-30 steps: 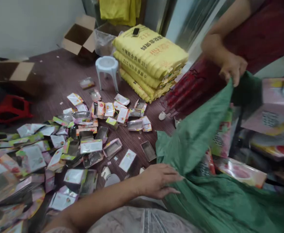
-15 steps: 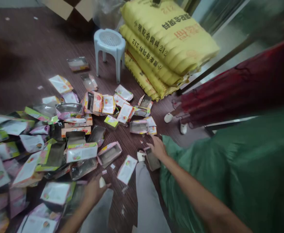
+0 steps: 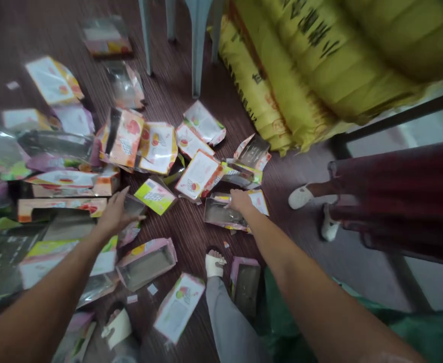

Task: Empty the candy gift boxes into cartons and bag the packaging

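Observation:
Many flattened or crumpled fruit-print boxes with clear windows lie on the dark floor. My left hand (image 3: 114, 214) reaches over the pile at the left, fingers spread, beside a small grey-windowed box (image 3: 132, 206) and an orange-edged box (image 3: 64, 206). My right hand (image 3: 241, 201) is at the top of a windowed box (image 3: 221, 213); its fingers are bent down on that box, and whether they grip it is too blurred to tell. Between the hands lie a green-and-white box (image 3: 155, 195) and a white box with orange edges (image 3: 198, 174).
Stacked yellow sacks (image 3: 281, 91) stand at the upper right, next to a light blue stool (image 3: 198, 45). A person in a dark red garment (image 3: 402, 201) and white shoes stands at the right. Green sheeting (image 3: 289, 312) lies at the lower right.
The view has moved closer to the boxes. My left hand has reached forward over the pile, and my right hand has moved forward from the floor near my foot to a windowed box.

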{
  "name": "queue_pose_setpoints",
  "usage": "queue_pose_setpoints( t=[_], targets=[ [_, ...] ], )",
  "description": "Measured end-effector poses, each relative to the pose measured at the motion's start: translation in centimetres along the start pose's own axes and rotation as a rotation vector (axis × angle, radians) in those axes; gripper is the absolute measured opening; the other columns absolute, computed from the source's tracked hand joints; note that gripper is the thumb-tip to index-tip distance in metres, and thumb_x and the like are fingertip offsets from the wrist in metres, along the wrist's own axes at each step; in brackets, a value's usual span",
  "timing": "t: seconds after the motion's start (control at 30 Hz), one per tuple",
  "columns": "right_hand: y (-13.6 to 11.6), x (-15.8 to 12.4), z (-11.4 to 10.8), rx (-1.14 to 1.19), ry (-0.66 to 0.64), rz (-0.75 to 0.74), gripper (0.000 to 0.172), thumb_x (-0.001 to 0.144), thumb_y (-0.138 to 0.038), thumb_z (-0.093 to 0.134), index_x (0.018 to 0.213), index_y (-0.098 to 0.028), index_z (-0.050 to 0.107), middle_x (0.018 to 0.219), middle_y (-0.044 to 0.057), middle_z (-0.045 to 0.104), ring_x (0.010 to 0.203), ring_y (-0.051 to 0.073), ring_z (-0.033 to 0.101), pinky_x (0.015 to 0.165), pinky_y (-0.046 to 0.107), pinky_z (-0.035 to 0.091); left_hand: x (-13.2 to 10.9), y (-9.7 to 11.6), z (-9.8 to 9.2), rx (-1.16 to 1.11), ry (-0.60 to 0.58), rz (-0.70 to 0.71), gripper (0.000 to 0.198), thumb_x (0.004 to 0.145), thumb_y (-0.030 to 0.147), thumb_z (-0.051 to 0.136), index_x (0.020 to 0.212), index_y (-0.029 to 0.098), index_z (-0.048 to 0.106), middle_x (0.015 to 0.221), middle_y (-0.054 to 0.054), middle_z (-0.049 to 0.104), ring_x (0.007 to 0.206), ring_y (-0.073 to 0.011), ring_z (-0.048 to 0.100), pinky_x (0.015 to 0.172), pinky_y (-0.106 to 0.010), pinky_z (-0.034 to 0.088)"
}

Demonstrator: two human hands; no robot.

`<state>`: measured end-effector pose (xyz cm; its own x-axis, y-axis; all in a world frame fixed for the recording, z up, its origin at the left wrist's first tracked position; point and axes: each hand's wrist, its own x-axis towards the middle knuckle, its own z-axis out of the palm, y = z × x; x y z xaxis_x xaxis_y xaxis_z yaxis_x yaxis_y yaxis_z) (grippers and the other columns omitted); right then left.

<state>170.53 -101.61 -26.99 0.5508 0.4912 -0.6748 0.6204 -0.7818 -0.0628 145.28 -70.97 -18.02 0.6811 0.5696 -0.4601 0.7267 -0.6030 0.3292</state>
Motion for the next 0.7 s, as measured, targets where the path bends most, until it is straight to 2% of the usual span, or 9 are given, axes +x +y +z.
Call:
queue_pose_setpoints(
  t=[0.07,0.13,0.2,0.3,0.4,0.47,0.57,0.63,0.7],
  targets=[
    [0.9,2.1,3.2,0.017,-0.049,0.019,0.098,0.075,-0.033,0.088,0.153,-0.008,0.035,0.146,0.027,0.049,0.140,0.036,0.042,0.116,0.048,0.033,3.5,0.5,1.9,-0.048,-0.013,0.049,0.105,0.062,0.017,0.088,0.151,0.009,0.033,0.158,-0.023,0.037,0.149,-0.0382,0.031,0.121,-0.050,0.031],
    [1.3,3.3,6.6,0.082,-0.100,0.070,0.107,0.072,-0.029,0.089,0.157,-0.009,0.028,0.145,0.027,0.051,0.139,0.038,0.044,0.117,0.053,0.029,6.2,1.4,3.1,-0.101,-0.062,0.075,0.103,0.058,0.015,0.089,0.148,0.015,0.041,0.157,-0.017,0.041,0.146,-0.0370,0.035,0.121,-0.050,0.031],
    [0.9,3.4,9.8,0.170,-0.167,0.098,0.080,0.077,-0.026,0.084,0.147,-0.008,0.048,0.132,0.025,0.062,0.128,0.037,0.055,0.112,0.048,0.036,8.3,2.7,4.0,-0.213,-0.140,0.000,0.091,0.059,0.018,0.089,0.142,0.019,0.049,0.143,-0.012,0.056,0.130,-0.0351,0.054,0.112,-0.051,0.043],
    [-0.5,1.2,13.1,0.287,-0.277,0.050,0.028,0.085,-0.029,0.075,0.105,-0.009,0.076,0.109,0.020,0.073,0.109,0.032,0.066,0.095,0.036,0.047,10.4,5.0,4.8,-0.316,-0.223,-0.183,0.079,0.063,0.028,0.089,0.133,0.022,0.054,0.114,-0.006,0.069,0.097,-0.0291,0.067,0.088,-0.043,0.057],
    [-0.5,-3.4,13.6,0.411,-0.349,0.000,0.020,0.086,-0.033,0.072,0.087,-0.013,0.077,0.093,0.012,0.075,0.092,0.026,0.070,0.080,0.030,0.050,11.4,6.4,5.2,-0.137,-0.307,-0.129,0.058,0.065,0.026,0.088,0.117,0.018,0.062,0.089,-0.003,0.067,0.086,-0.0270,0.066,0.084,-0.040,0.055],
    [1.6,-7.5,12.8,0.692,-0.369,0.047,0.027,0.083,-0.041,0.073,0.084,-0.014,0.075,0.084,0.007,0.074,0.080,0.021,0.068,0.071,0.027,0.050,11.2,6.7,5.5,0.062,-0.351,-0.025,0.049,0.065,0.025,0.088,0.107,0.015,0.066,0.086,-0.003,0.063,0.090,-0.0272,0.064,0.089,-0.040,0.053],
    [7.7,-13.5,11.4,1.435,-0.308,0.309,0.046,0.064,-0.056,0.082,0.084,-0.017,0.071,0.078,0.004,0.070,0.072,0.019,0.066,0.068,0.029,0.052,9.7,5.9,6.2,0.173,-0.427,0.038,0.044,0.058,0.029,0.091,0.093,0.016,0.066,0.096,-0.004,0.062,0.100,-0.0279,0.062,0.092,-0.037,0.052],
    [11.8,-16.3,11.4,1.747,-0.202,0.527,0.052,0.053,-0.056,0.087,0.086,-0.019,0.069,0.080,0.005,0.070,0.076,0.022,0.067,0.073,0.034,0.054,8.0,5.0,7.2,0.061,-0.524,-0.067,0.036,0.062,0.037,0.088,0.078,0.017,0.063,0.092,-0.004,0.065,0.099,-0.0288,0.064,0.086,-0.035,0.054],
    [14.5,-17.3,12.6,1.804,-0.104,0.708,0.049,0.053,-0.054,0.087,0.085,-0.022,0.068,0.081,0.009,0.069,0.079,0.027,0.067,0.073,0.039,0.054,6.0,4.2,8.8,-0.116,-0.461,-0.279,0.038,0.062,0.044,0.087,0.068,0.018,0.060,0.084,-0.007,0.065,0.099,-0.0332,0.065,0.081,-0.037,0.055]
  ],
)
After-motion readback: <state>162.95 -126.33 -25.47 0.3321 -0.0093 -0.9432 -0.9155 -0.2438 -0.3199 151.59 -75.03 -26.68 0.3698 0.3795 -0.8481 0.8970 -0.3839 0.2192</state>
